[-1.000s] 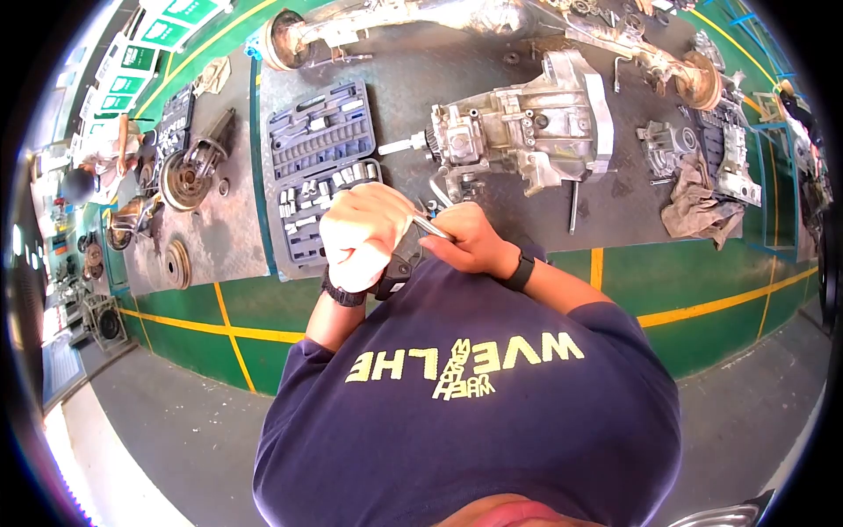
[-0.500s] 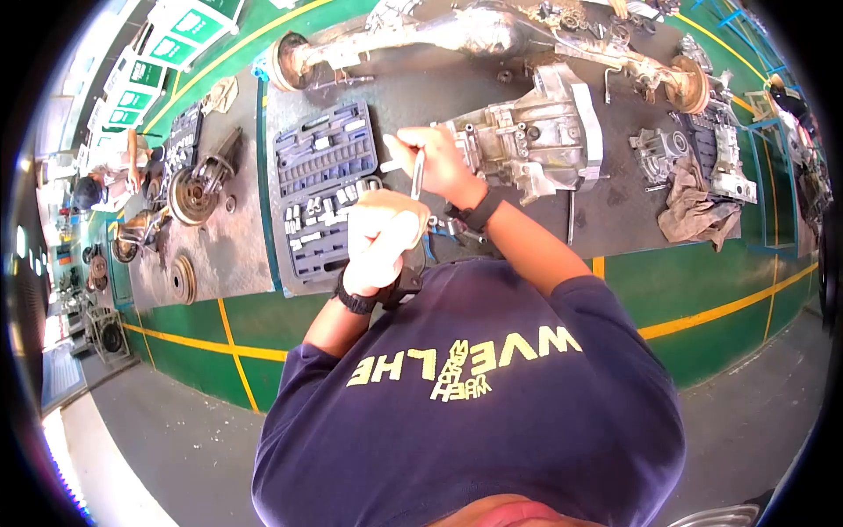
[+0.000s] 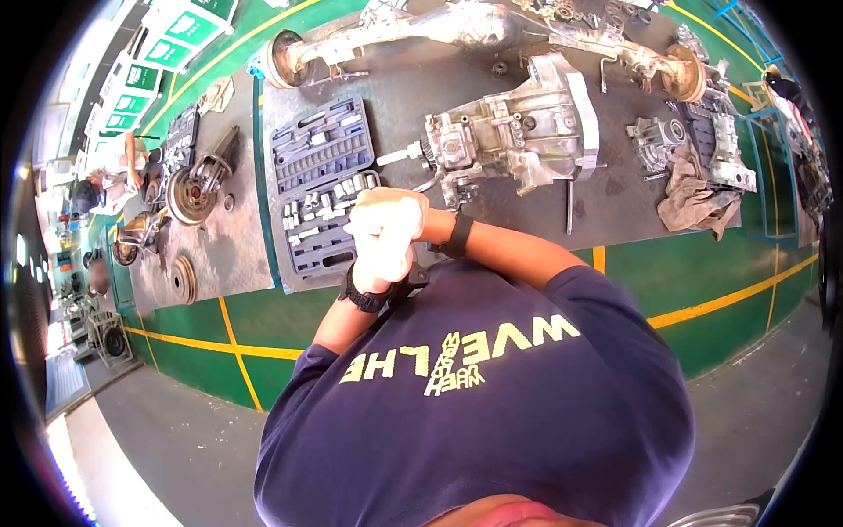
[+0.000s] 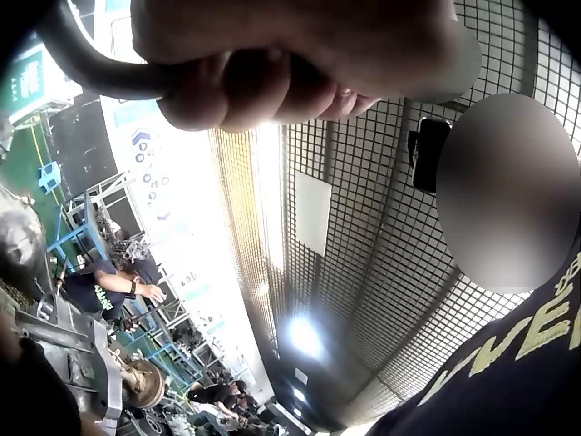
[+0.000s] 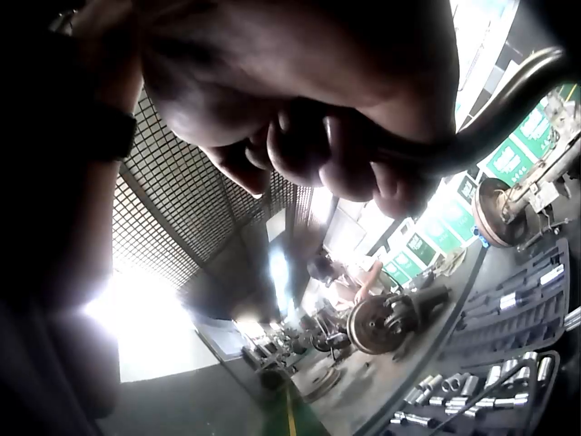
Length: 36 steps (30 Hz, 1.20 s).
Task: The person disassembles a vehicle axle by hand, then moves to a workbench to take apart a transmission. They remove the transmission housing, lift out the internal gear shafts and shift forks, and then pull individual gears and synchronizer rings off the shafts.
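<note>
Steel bent bar [image 5: 495, 123] is what I've got in both hands. On the R wrist cam my right hand [image 5: 309, 100] has its fingers curled tight round it, and the free end curves up and away. The L wrist cam shows my left hand [image 4: 300, 45] wrapped the same way round the dark curved part of the bar.

From the head cam the hands are stacked together at chest level, on the near side of the gearbox [image 3: 518, 132] and clear of it, w/ nothing touching. The left hand sits on top, so the right hand and the bar are hidden in that view. Only the right forearm w/ its black wristband [image 3: 457, 235] shows.

The gearbox lies on its side on the dark tabletop [image 3: 395, 79], w/ its input shaft pointing towards the open socket case [image 3: 325, 189], which is just beside it to the left. A long rusty axle [image 3: 439, 22] lies behind the gearbox along the far edge. A crumpled rag [image 3: 694, 202] is off to the gearbox's right, well apart from my hands.
</note>
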Each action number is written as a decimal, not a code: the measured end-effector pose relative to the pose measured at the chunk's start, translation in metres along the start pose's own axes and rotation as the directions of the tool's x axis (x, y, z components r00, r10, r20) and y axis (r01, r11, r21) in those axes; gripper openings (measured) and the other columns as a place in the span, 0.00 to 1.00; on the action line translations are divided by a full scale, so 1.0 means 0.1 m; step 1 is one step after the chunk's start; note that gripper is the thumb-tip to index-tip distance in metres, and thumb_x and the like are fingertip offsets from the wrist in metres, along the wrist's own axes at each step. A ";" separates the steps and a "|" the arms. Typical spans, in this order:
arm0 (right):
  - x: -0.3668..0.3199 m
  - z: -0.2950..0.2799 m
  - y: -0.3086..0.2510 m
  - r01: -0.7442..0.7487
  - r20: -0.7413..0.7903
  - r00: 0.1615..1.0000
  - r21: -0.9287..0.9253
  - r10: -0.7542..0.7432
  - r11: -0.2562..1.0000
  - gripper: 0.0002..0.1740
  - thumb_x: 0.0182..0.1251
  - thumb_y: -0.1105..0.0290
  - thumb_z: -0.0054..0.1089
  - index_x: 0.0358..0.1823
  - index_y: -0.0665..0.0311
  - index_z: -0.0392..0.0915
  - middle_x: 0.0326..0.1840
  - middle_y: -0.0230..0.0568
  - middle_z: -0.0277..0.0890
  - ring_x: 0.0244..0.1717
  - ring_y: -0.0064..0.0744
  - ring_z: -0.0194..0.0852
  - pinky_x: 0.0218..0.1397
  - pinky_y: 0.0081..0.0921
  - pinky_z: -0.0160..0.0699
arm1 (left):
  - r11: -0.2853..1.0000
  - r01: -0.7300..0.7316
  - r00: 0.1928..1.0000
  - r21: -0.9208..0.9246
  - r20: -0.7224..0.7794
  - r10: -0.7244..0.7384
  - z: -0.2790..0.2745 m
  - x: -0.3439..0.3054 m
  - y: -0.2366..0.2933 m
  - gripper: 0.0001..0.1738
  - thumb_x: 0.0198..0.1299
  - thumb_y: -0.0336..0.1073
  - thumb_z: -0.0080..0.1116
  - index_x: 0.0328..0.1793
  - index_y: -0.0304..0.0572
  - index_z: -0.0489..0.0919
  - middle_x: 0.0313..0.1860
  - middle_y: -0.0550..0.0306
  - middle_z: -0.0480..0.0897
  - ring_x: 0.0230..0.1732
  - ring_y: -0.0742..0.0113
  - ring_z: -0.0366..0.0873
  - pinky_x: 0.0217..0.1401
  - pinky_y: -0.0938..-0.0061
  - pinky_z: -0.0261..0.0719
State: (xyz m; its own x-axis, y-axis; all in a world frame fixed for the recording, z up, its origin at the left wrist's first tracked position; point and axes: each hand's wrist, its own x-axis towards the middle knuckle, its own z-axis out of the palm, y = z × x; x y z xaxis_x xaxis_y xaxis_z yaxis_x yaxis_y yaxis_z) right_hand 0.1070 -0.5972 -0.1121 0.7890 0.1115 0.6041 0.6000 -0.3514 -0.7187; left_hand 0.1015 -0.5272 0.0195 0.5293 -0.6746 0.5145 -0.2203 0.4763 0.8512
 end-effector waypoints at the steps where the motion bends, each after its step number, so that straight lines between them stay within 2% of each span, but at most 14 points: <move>1: 0.00 -0.04 -0.08 -0.066 0.032 0.997 0.004 0.066 0.998 0.11 0.64 0.63 0.62 0.42 0.60 0.80 0.38 0.49 0.80 0.40 0.56 0.79 0.44 0.42 0.78 | 0.989 -0.076 0.996 0.129 -0.028 0.080 -0.02 -0.02 -0.03 0.25 0.71 0.38 0.51 0.18 0.43 0.62 0.13 0.65 0.57 0.14 0.67 0.54 0.23 0.70 0.57; 4: -0.18 -0.11 -0.39 -0.434 0.178 0.883 -0.043 0.434 0.900 0.15 0.65 0.60 0.61 0.29 0.67 0.79 0.27 0.58 0.77 0.32 0.63 0.76 0.37 0.48 0.75 | 0.940 0.164 0.949 -0.299 -0.213 -0.233 -0.47 0.25 0.01 0.28 0.80 0.41 0.43 0.20 0.45 0.60 0.14 0.66 0.53 0.16 0.70 0.49 0.24 0.69 0.52; 6: -0.31 -0.24 -0.54 -0.433 0.070 0.896 -0.081 0.439 0.898 0.18 0.61 0.59 0.63 0.23 0.68 0.77 0.23 0.60 0.73 0.26 0.65 0.72 0.30 0.49 0.71 | 0.960 0.154 0.982 -0.232 -0.070 -0.175 -0.48 0.23 0.08 0.30 0.82 0.44 0.39 0.19 0.47 0.57 0.14 0.66 0.54 0.16 0.72 0.46 0.24 0.68 0.49; 11: -0.27 -0.95 -0.46 -0.350 -0.243 0.913 -0.053 0.328 0.935 0.13 0.60 0.71 0.68 0.20 0.64 0.75 0.13 0.42 0.65 0.15 0.24 0.64 0.22 0.29 0.63 | 0.956 0.180 0.965 -0.232 -0.148 -0.218 -0.44 0.17 0.08 0.31 0.82 0.43 0.39 0.18 0.47 0.56 0.14 0.66 0.54 0.16 0.72 0.47 0.25 0.69 0.49; 14: 0.03 -1.07 -0.19 -0.440 -0.431 0.840 -0.183 0.331 0.879 0.19 0.64 0.75 0.65 0.18 0.66 0.66 0.14 0.43 0.61 0.14 0.32 0.59 0.21 0.30 0.60 | 0.948 0.259 0.949 -0.186 -0.136 -0.286 -0.17 0.18 0.11 0.30 0.81 0.40 0.41 0.18 0.46 0.56 0.14 0.65 0.56 0.17 0.71 0.49 0.25 0.68 0.49; 16: 0.29 -0.91 0.06 -0.241 -0.476 0.872 -0.210 0.116 0.948 0.17 0.63 0.72 0.65 0.20 0.65 0.69 0.14 0.40 0.63 0.15 0.34 0.62 0.22 0.31 0.63 | 0.961 0.219 0.972 -0.171 -0.051 -0.231 -0.02 0.17 0.09 0.29 0.79 0.37 0.43 0.18 0.44 0.57 0.15 0.64 0.57 0.17 0.70 0.50 0.25 0.68 0.50; 18: 0.42 -0.63 0.07 -0.263 -0.246 0.930 0.072 0.272 0.962 0.15 0.60 0.61 0.68 0.25 0.66 0.78 0.26 0.53 0.76 0.26 0.50 0.79 0.28 0.44 0.70 | 0.963 0.193 0.981 -0.188 0.004 -0.196 0.02 0.14 0.06 0.29 0.79 0.37 0.43 0.18 0.43 0.57 0.15 0.64 0.57 0.17 0.70 0.50 0.25 0.68 0.50; 21: 0.08 0.31 0.37 -0.018 -0.254 0.967 -0.051 0.004 0.999 0.18 0.60 0.57 0.67 0.25 0.68 0.79 0.29 0.54 0.79 0.30 0.52 0.82 0.33 0.46 0.76 | 0.972 0.178 0.975 -0.156 -0.108 -0.195 -0.11 0.19 0.06 0.30 0.79 0.38 0.43 0.17 0.44 0.57 0.14 0.64 0.56 0.17 0.70 0.50 0.25 0.68 0.50; 24: -0.25 -0.32 -0.51 -0.381 0.306 0.850 -0.205 0.428 0.902 0.15 0.60 0.59 0.68 0.28 0.66 0.82 0.25 0.53 0.79 0.30 0.56 0.82 0.35 0.44 0.80 | 0.942 0.224 0.959 -0.248 -0.114 -0.258 -0.36 0.16 0.12 0.29 0.80 0.38 0.43 0.18 0.44 0.58 0.13 0.65 0.55 0.17 0.70 0.50 0.26 0.68 0.51; 26: -0.36 -0.86 -0.69 -0.535 0.126 0.838 -0.004 0.531 0.845 0.13 0.60 0.60 0.68 0.28 0.64 0.83 0.21 0.53 0.77 0.28 0.57 0.81 0.33 0.43 0.79 | 0.954 0.224 0.958 -0.199 -0.133 -0.253 -0.35 0.07 0.18 0.29 0.79 0.39 0.45 0.18 0.43 0.59 0.14 0.64 0.58 0.17 0.69 0.53 0.26 0.68 0.52; 28: -0.21 -1.07 -0.34 -0.320 -0.245 0.929 -0.148 0.279 0.936 0.19 0.66 0.66 0.67 0.19 0.65 0.72 0.14 0.49 0.60 0.15 0.48 0.58 0.22 0.39 0.61 | 0.969 0.220 0.955 -0.114 -0.175 -0.237 -0.21 -0.04 0.17 0.30 0.77 0.38 0.49 0.16 0.41 0.60 0.14 0.63 0.62 0.17 0.71 0.55 0.24 0.70 0.50; 30: 0.15 -0.98 -0.10 -0.364 -0.393 0.870 -0.110 0.296 0.925 0.21 0.67 0.67 0.67 0.19 0.65 0.68 0.15 0.48 0.58 0.17 0.46 0.53 0.23 0.38 0.59 | 0.961 0.242 0.969 -0.130 -0.022 -0.247 -0.08 0.04 0.14 0.30 0.75 0.39 0.54 0.17 0.39 0.60 0.14 0.65 0.63 0.17 0.74 0.55 0.23 0.72 0.48; 35: 0.34 -0.41 -0.10 -0.177 -0.107 0.976 0.109 0.189 0.978 0.20 0.71 0.64 0.61 0.22 0.63 0.67 0.19 0.40 0.65 0.19 0.36 0.65 0.26 0.32 0.66 | 0.978 0.210 0.972 0.003 0.111 -0.209 -0.06 0.04 0.08 0.28 0.74 0.39 0.53 0.19 0.41 0.59 0.15 0.63 0.59 0.16 0.71 0.53 0.25 0.71 0.50; 36: 0.28 -0.31 -0.22 -0.090 -0.165 0.981 0.067 0.100 0.994 0.18 0.69 0.64 0.62 0.23 0.64 0.70 0.20 0.43 0.68 0.23 0.41 0.69 0.29 0.35 0.69 | 0.980 0.183 0.983 0.078 -0.021 -0.182 -0.10 0.00 -0.03 0.28 0.74 0.39 0.52 0.19 0.41 0.59 0.15 0.64 0.59 0.17 0.71 0.53 0.25 0.70 0.50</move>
State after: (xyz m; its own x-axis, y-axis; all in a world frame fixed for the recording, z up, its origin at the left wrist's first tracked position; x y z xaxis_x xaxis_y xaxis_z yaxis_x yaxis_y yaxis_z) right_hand 0.1120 -0.6148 -0.0689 0.8123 -0.0787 0.5779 0.5342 -0.2970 -0.7915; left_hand 0.1103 -0.5224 0.0159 0.5778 -0.7379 0.3486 -0.1826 0.2994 0.9365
